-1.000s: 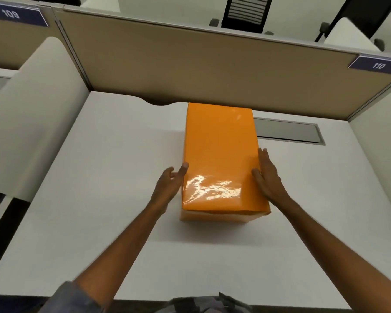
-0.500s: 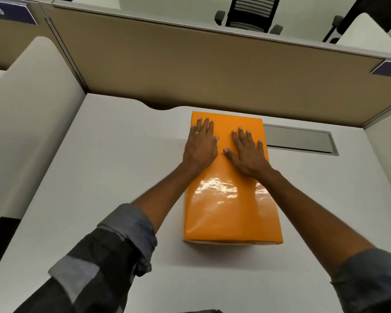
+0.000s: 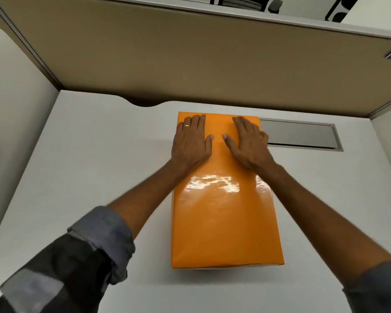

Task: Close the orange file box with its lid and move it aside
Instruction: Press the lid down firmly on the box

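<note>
The orange file box (image 3: 224, 222) stands on the white desk with its glossy orange lid on top, long side running away from me. My left hand (image 3: 191, 142) lies flat, palm down, on the far left part of the lid, fingers apart, a ring on one finger. My right hand (image 3: 246, 141) lies flat on the far right part of the lid, fingers reaching the back edge and slightly blurred. Neither hand grips anything. The box's lower body shows only as a thin pale strip at the near edge.
The white desk (image 3: 95, 177) spreads to the left and right of the box. A grey cable hatch (image 3: 303, 135) sits in the desk right behind the box. A tan partition (image 3: 190, 57) walls the back; a white side panel (image 3: 11, 109) stands at left.
My hands went from the box's near sides to the top of the lid, then slid apart toward its far corners. The view has moved closer over the box.
</note>
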### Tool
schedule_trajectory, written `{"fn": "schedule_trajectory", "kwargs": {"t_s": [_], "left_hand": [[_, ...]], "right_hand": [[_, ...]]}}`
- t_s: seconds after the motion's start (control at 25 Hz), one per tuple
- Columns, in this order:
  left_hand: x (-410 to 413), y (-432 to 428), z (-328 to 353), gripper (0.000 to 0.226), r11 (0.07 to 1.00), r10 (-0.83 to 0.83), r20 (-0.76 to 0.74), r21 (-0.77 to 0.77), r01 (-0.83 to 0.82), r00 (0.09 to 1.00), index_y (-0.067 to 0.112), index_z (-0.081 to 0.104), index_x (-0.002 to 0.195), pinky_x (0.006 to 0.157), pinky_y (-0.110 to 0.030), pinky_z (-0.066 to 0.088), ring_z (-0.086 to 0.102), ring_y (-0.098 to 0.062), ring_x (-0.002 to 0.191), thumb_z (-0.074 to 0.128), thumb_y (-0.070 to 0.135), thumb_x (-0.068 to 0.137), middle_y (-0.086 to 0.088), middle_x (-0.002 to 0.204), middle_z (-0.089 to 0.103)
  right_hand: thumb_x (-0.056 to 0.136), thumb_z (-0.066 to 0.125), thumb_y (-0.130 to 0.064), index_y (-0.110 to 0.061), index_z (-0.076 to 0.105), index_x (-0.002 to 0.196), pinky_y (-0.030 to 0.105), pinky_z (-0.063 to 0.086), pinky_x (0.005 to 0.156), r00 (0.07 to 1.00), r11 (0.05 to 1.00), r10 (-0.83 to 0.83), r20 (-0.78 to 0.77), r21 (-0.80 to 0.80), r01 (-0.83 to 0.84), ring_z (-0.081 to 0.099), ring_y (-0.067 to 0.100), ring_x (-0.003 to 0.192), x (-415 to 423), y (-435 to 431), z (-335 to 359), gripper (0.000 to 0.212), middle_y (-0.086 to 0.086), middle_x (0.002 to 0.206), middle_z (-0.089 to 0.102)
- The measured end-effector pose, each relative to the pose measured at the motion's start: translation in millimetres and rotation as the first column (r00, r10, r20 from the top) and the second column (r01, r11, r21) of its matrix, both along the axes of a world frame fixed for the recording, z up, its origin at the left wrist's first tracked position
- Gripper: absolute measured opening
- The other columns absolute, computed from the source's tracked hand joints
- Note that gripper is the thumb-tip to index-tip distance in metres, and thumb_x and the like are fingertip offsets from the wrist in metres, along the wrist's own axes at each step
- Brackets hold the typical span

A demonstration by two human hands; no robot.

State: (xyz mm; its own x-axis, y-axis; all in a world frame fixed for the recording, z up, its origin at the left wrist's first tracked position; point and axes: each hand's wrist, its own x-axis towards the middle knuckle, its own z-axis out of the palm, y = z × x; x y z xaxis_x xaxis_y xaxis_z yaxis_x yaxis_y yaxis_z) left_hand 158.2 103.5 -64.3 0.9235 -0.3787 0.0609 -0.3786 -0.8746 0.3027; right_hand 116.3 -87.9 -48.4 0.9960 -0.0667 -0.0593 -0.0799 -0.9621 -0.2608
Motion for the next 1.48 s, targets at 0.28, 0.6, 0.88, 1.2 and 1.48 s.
{"fn": "schedule_trajectory", "kwargs": {"t_s": [0.28,0.6,0.88,1.2,1.48], "left_hand": [[38.6,-6.0,-12.8,0.056,0.999,-0.034,0.014,-0.02,0.034,0.999,0.018,0.043,0.148,0.121,-0.047,0.021,0.042,-0.026,0.14,0.032,0.048,0.102,-0.004,0.15,0.051],[40.7,-10.5,-12.9,0.061,1.0,-0.029,0.002,0.0,0.029,1.0,0.019,0.039,0.15,0.125,-0.049,0.018,0.037,-0.028,0.146,0.027,0.054,0.102,-0.006,0.156,0.045],[-39.0,-3.1,19.9,0.064,0.997,-0.08,-0.006,0.005,0.08,0.997,0.015,0.013,0.16,0.128,-0.048,0.005,0.003,-0.027,0.158,0.023,0.046,0.104,-0.009,0.17,0.01],[-182.9,21.8,-13.3,0.066,0.98,-0.134,-0.071,0.139,0.143,0.988,0.017,0.004,0.161,0.128,-0.05,0.004,-0.008,-0.024,0.157,0.012,0.048,0.103,-0.004,0.17,-0.002],[-189.9,27.7,2.9,0.07,0.991,-0.105,-0.105,0.075,0.114,0.989,0.02,0.0,0.161,0.128,-0.044,-0.005,-0.012,-0.022,0.157,0.017,0.054,0.103,-0.002,0.17,-0.007]], "right_hand": [[0.102,0.03,-0.058,-0.013,0.012,0.161,0.045,0.021,0.125,0.995,0.988,-0.096,0.022,0.124,0.093,0.004,0.022,0.159,16.5,-25.0,-24.3,0.076,0.005,0.17,0.013],[0.101,0.026,-0.061,-0.013,0.005,0.161,0.045,0.016,0.126,0.997,0.992,-0.069,0.02,0.105,0.067,-0.002,0.023,0.159,19.6,-30.1,-27.1,0.079,0.004,0.172,0.004],[0.104,0.02,-0.055,-0.018,-0.002,0.162,0.053,0.0,0.128,1.0,0.999,0.017,-0.021,-0.05,-0.018,-0.011,0.023,0.158,-55.3,0.3,5.4,0.073,0.004,0.171,-0.008],[0.102,0.015,-0.059,-0.022,0.0,0.162,0.048,0.001,0.128,0.992,0.986,0.117,-0.052,-0.113,-0.122,-0.008,0.021,0.158,-191.0,42.0,-28.2,0.072,0.001,0.171,-0.005],[0.098,0.012,-0.065,-0.022,-0.004,0.161,0.049,-0.002,0.129,0.993,0.994,0.095,-0.067,-0.042,-0.098,-0.015,0.019,0.157,-200.4,39.9,-11.1,0.078,-0.001,0.17,-0.012]]}}
